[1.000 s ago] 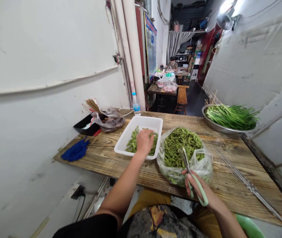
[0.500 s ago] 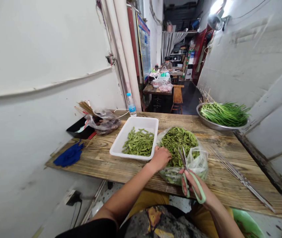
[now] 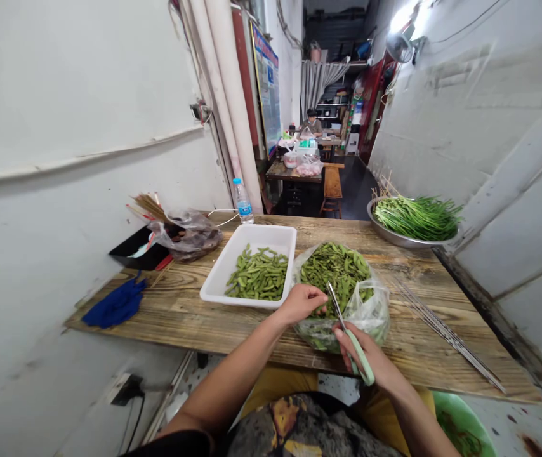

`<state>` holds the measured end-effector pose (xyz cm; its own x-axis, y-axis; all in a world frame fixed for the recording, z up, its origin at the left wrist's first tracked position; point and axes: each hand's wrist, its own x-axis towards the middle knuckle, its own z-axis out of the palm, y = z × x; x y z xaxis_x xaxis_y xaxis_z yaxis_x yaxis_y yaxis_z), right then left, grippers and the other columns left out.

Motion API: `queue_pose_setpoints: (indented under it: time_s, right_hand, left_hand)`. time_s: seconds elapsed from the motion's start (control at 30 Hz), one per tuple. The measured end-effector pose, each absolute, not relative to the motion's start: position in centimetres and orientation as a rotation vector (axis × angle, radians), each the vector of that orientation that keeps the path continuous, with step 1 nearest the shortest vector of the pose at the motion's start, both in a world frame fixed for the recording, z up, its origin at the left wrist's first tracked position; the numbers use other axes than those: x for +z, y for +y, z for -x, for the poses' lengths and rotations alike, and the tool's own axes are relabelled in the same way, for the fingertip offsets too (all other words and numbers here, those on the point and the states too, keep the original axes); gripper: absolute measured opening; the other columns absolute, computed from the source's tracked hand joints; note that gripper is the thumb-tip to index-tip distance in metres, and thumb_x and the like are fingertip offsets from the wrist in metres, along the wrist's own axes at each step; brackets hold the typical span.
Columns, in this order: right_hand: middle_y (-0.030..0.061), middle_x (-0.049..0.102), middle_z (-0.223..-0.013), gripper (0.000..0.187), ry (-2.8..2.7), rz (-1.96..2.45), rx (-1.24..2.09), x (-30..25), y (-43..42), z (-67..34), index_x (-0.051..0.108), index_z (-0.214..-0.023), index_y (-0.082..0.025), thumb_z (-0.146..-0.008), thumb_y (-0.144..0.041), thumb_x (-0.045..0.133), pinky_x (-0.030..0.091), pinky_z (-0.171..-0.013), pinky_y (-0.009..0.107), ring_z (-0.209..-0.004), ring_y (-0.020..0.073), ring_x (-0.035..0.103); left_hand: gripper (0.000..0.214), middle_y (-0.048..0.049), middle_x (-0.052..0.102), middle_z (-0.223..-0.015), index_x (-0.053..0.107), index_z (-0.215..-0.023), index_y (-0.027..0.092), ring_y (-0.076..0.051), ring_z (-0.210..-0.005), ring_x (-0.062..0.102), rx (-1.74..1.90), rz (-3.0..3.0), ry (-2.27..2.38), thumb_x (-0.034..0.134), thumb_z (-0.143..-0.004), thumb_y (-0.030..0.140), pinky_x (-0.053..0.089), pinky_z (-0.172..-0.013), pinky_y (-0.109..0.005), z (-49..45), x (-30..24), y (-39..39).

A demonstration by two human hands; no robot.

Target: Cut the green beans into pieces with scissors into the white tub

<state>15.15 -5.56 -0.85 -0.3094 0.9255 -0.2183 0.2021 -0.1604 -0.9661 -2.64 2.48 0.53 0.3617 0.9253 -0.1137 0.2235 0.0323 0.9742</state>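
My right hand (image 3: 357,346) grips a pair of scissors (image 3: 340,311) with pale green handles. Their metal blades point up and to the left, over the clear plastic bag (image 3: 379,311) of green edamame pods (image 3: 342,266). Just left of the blade tips is my left hand (image 3: 303,303), above the bag's near left side, thumb and fingers pinched together. Whatever those fingers hold is too small and covered to make out. Left of the bag, a white plastic tub (image 3: 208,291) has a layer of loose edamame pods (image 3: 259,273) in it.
Metal skewers (image 3: 447,333) lie on the wooden table (image 3: 180,324) at right, below a metal basin (image 3: 411,241) of green stalks. A water bottle (image 3: 242,202), a black tray (image 3: 128,249) and a blue cloth (image 3: 115,303) are leftward. A person (image 3: 312,124) sits far back.
My left hand has lifted from the pods and closed to a pinch by the scissor tips. The scissors' blades have come together and turned left. The whole view has shifted slightly.
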Motion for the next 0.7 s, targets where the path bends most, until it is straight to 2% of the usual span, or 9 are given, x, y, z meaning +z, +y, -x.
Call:
queue_pose_setpoints:
  time_s: [0.17, 0.27, 0.37, 0.5, 0.6, 0.7]
  right_hand:
    - [-0.0103, 0.038, -0.043, 0.041, -1.502, 1.380, 1.530, -0.7, -5.4, -15.2, 0.050, -0.080, -0.020, -0.079, -0.060, 0.052, 0.030, -0.033, 0.019, -0.033, 0.0075, 0.036]
    - [-0.0103, 0.037, -0.042, 0.042, -1.454, 1.414, 1.513, -0.7, -5.3, -15.1, 0.048, -0.076, -0.021, -0.078, -0.063, 0.052, 0.028, -0.031, 0.020, -0.030, 0.0077, 0.034]
    - [-0.0081, 0.044, -0.049, 0.043, -1.376, 1.364, 1.487, -0.9, -5.3, -15.1, 0.049, -0.081, -0.021, -0.078, -0.064, 0.051, 0.036, -0.037, 0.022, -0.036, 0.0090, 0.041]
    - [-0.0035, 0.055, -0.061, 0.048, -1.336, 1.308, 1.583, -0.5, -5.6, -15.2, 0.051, -0.091, -0.020, -0.081, -0.066, 0.044, 0.043, -0.051, 0.025, -0.051, 0.0129, 0.055]
    - [-0.0042, 0.054, -0.059, 0.050, -1.328, 1.315, 1.609, 0.1, -5.8, -15.0, 0.051, -0.093, -0.020, -0.081, -0.068, 0.042, 0.041, -0.051, 0.024, -0.050, 0.0131, 0.054]
    - [-0.0049, 0.052, -0.055, 0.048, -1.335, 1.309, 1.612, 0.4, -5.7, -14.8, 0.050, -0.088, -0.020, -0.081, -0.067, 0.042, 0.039, -0.048, 0.024, -0.047, 0.0125, 0.051]
  left_hand:
    - [0.028, -0.0027, 0.066, -0.062, 0.069, -0.070, 0.011, -0.008, -0.050, 0.048, 0.723, -1.492, 1.099, 0.060, -0.074, 0.037, 0.036, -0.050, -0.020, 2.7, 1.0, 2.5]
    - [0.027, -0.0017, 0.066, -0.061, 0.067, -0.073, 0.010, -0.005, -0.046, 0.044, 0.759, -1.299, 1.067, 0.066, -0.072, 0.037, 0.032, -0.046, -0.018, 2.5, 0.8, 2.6]
    - [0.031, -0.0005, 0.064, -0.060, 0.064, -0.081, 0.010, -0.005, -0.046, 0.050, 0.800, -1.015, 1.005, 0.075, -0.065, 0.034, 0.039, -0.048, -0.018, 2.4, 0.5, 2.8]
    - [0.029, -0.0019, 0.065, -0.063, 0.058, -0.078, 0.010, -0.011, -0.062, 0.065, 0.948, -0.772, 0.898, 0.080, -0.063, 0.024, 0.052, -0.064, -0.023, 1.9, 0.5, 2.8]
    - [0.025, -0.0039, 0.067, -0.065, 0.055, -0.073, 0.010, -0.013, -0.065, 0.068, 1.047, -0.722, 0.888, 0.077, -0.066, 0.018, 0.055, -0.068, -0.026, 1.5, 0.7, 2.5]
    - [0.023, -0.0046, 0.067, -0.063, 0.054, -0.070, 0.010, -0.014, -0.063, 0.068, 1.064, -0.736, 0.901, 0.076, -0.068, 0.017, 0.055, -0.067, -0.026, 1.4, 0.7, 2.2]
